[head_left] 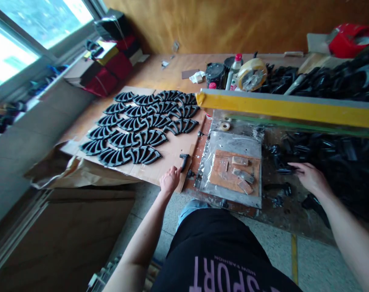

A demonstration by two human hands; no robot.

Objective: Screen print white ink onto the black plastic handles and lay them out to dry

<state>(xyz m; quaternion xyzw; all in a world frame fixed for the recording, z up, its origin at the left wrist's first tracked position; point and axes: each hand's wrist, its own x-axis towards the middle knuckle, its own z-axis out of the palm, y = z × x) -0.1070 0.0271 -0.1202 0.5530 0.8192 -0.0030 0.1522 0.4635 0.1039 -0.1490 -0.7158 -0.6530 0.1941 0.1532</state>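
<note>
My left hand (170,179) is closed on the lower end of a black T-shaped or L-shaped plastic part (184,156), over the right corner of a cardboard sheet (169,172). On that sheet lie several rows of similar black curved parts (135,138), fanned closely side by side. Out to the right, my right hand (310,175) has its fingertips pinched at the end of another black part (283,167). This one is at the left edge of a dark heap of black parts (345,152); its exact shape is blurred.
A plastic-covered board (208,178) with several small blocks lies between my hands. Behind it runs a long yellow-and-grey bar (288,107). Farther back stand a tape roll (251,75), a red-capped bottle (234,73) and a black jar (214,74). Boxes (102,79) sit by the window.
</note>
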